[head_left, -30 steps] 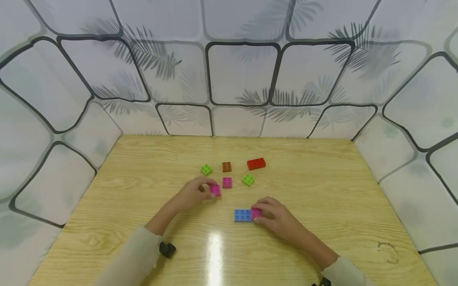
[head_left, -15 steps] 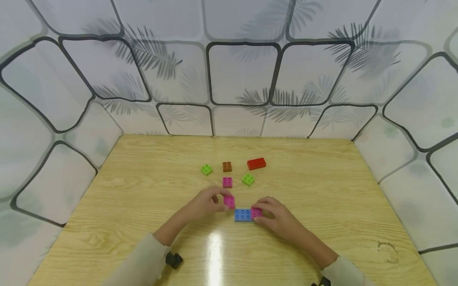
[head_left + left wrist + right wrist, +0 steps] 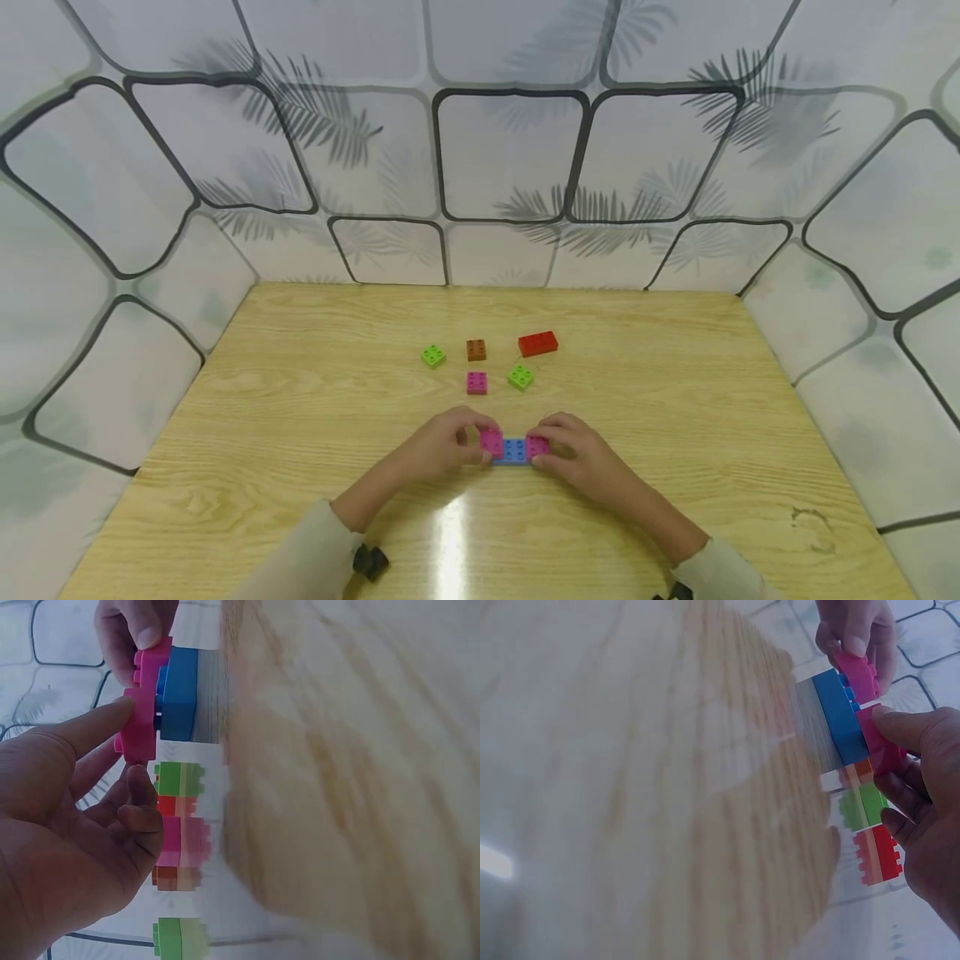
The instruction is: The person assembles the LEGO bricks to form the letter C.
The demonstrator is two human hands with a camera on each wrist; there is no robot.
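Note:
A blue brick (image 3: 514, 451) lies on the wooden table, its studs facing up. Between thumb and fingers, my left hand (image 3: 441, 446) pinches a pink brick (image 3: 139, 731) over the blue brick's left end. Blue studs show in a small gap beneath that pink brick in the left wrist view, so it is not fully down. At the right end, my right hand (image 3: 585, 458) grips another pink brick (image 3: 881, 742), which sits on the blue brick. Fingers cover part of both pink bricks.
Behind the hands lie a loose pink brick (image 3: 476, 383), a brown brick (image 3: 476, 350), a red brick (image 3: 537, 343) and two green bricks, one left (image 3: 433, 357) and one right (image 3: 521, 377). A patterned cloth wall (image 3: 510, 158) surrounds the table (image 3: 645, 350).
My left hand has carried its pink brick right and toward me, from beside the loose pink brick to the blue brick's left end. The right hand has stayed in place.

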